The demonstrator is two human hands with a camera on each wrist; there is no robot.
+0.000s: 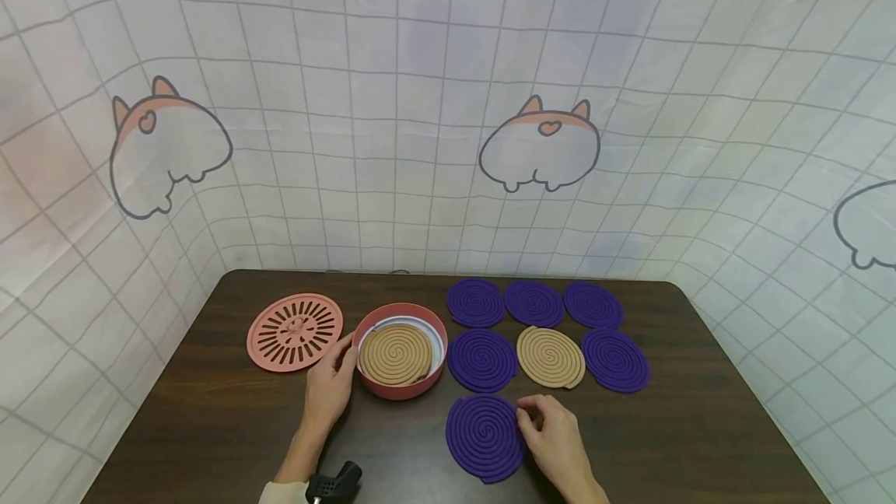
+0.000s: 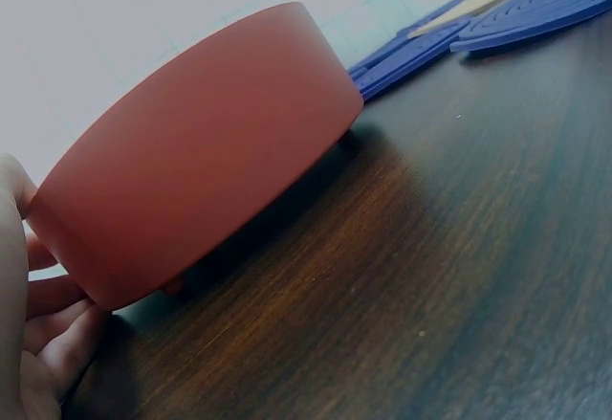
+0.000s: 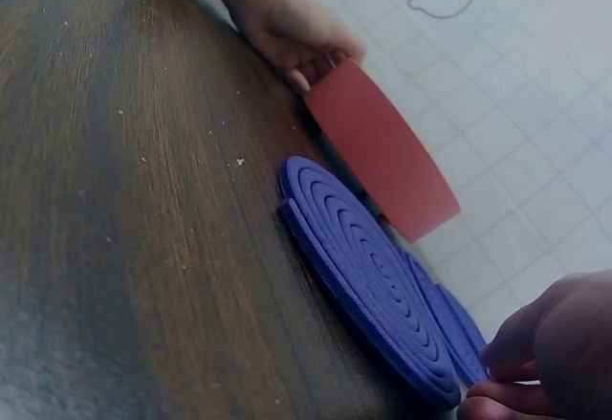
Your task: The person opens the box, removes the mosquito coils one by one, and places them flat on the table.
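Observation:
With its thumb by the rim and its fingers around the wall, my left hand [image 1: 331, 387] holds the left side of a round red mosquito coil holder [image 1: 400, 393]. Inside the holder, a tan mosquito coil [image 1: 395, 354] lies over a whitish liner. My right hand [image 1: 555, 439] pinches the right edge of the front purple mosquito coil [image 1: 484, 438] between thumb and fingers. That coil's spiral face is turned up in the right wrist view, with the fingertips [image 3: 475, 408] at its far edge.
A pink slotted lid [image 1: 295, 333] lies left of the holder. Behind the front coil, several purple coils [image 1: 483, 360] and one tan coil [image 1: 551, 357] are laid out in rows on the dark wooden table [image 1: 672, 449]. A white grid-patterned curtain [image 1: 392, 201] hangs around the back and sides.

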